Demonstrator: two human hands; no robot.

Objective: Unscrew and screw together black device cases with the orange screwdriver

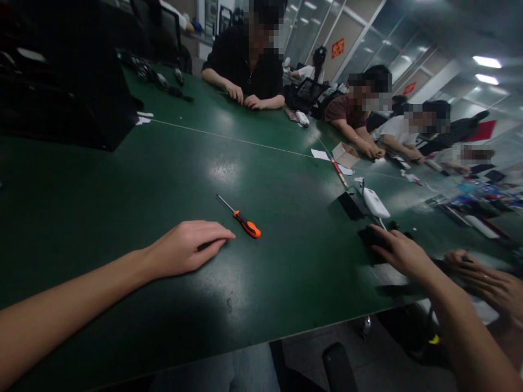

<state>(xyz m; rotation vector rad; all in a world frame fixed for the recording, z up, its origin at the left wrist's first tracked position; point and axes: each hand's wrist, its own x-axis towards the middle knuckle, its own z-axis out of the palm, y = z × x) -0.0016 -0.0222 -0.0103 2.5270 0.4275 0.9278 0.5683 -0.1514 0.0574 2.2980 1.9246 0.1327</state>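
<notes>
Although two hands are stretched over the green tabletop [294,277], only one is placed near the orange-and-black-handled screwdriver [247,224]. The screwdriver is laid flat, mid-table, with nothing touching it. Its long axis is set on a diagonal: metal shaft pointed to the far left, handle butt turned to the near right. The handle is found just beyond and to the right of the left hand's [192,245] fingertips, a small gap being left between. So the left hand is clearly the nearer one, and the handle, not the shaft tip, is the part closest to it.

The left hand is rested on the table, fingers extended together, thumb alongside; nothing is seen held. The right hand [400,253] is positioned well apart, off to the right, with its fingers on a black object [371,238]; that part is blurred, so whether the object is gripped or only touched cannot be told.

Beyond it, a white device [375,202] with a cable is seen, beside a black flat piece [351,206]. Farther off, a small cardboard box [345,155] is noted. At the right edge, a co-worker's hand [486,280] is caught, blurred. Across the table, a person in black [245,65] is seated.
</notes>
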